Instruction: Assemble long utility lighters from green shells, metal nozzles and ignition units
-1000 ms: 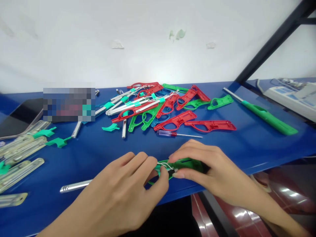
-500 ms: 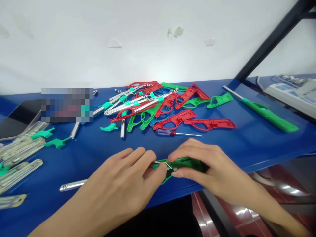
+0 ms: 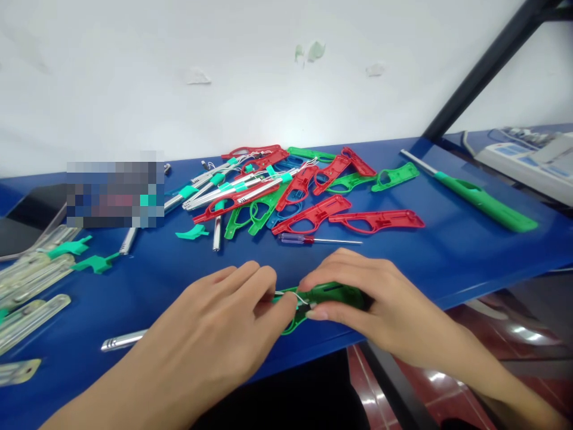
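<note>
A green plastic handle half lies at the table's front edge between my hands. My left hand is closed over its left end, and a silver metal tube sticks out to the left beneath that hand. My right hand pinches a small dark part with a white wire inside the handle half. My fingers partly cover this part. A screwdriver with a clear purple and red handle lies just behind my hands.
Red, green and blue handle halves and silver tubes are piled at the back. A whole green lighter lies right. Clear plastic pieces and teal triggers lie left. A black post rises back right.
The view has shifted slightly, so the table items appear a little further left. Both hands keep nearly the same hold on the parts.
</note>
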The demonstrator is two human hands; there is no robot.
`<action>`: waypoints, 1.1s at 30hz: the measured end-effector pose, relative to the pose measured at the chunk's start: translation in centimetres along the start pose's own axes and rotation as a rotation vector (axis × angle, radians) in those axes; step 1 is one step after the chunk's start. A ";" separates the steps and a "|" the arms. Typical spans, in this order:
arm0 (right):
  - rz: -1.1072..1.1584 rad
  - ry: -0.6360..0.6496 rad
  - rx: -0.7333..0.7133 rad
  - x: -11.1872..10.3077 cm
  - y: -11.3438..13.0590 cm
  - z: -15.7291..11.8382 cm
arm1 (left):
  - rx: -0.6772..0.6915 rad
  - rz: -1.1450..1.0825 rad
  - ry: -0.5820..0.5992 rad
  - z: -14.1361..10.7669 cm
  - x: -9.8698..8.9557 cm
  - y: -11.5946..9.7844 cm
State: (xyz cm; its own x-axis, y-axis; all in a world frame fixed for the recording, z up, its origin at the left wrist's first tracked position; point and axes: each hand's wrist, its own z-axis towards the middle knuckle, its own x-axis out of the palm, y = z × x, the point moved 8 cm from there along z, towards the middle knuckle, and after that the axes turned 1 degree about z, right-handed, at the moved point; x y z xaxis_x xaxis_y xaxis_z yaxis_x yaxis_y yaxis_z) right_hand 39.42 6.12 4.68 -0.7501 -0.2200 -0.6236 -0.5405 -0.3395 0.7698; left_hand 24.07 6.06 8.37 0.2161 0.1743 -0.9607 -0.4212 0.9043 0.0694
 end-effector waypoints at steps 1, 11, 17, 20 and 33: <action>-0.001 -0.002 -0.005 0.0 0.0 0.0 | -0.002 0.002 -0.007 0.1 0.0 0.0; 0.004 -0.003 -0.011 0.0 0.1 0.0 | 0.039 0.072 -0.030 -0.1 -0.1 -1.0; -0.013 -0.015 -0.048 -0.1 0.5 0.2 | 0.150 0.149 -0.065 0.4 -0.6 -2.4; -0.017 -0.025 -0.055 -0.2 0.5 0.2 | 0.156 0.110 -0.073 0.7 -0.7 -1.9; 0.013 -0.074 -0.082 -0.2 0.5 -0.1 | 0.127 0.127 -0.059 0.5 -0.5 -2.1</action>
State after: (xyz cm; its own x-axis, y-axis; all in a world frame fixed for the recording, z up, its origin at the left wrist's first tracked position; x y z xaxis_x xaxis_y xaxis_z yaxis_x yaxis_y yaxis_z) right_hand 39.37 5.95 5.15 -0.7843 -0.1577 -0.5999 -0.5000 -0.4118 0.7619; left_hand 25.24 4.29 8.83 0.2209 0.3096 -0.9249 -0.3344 0.9148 0.2263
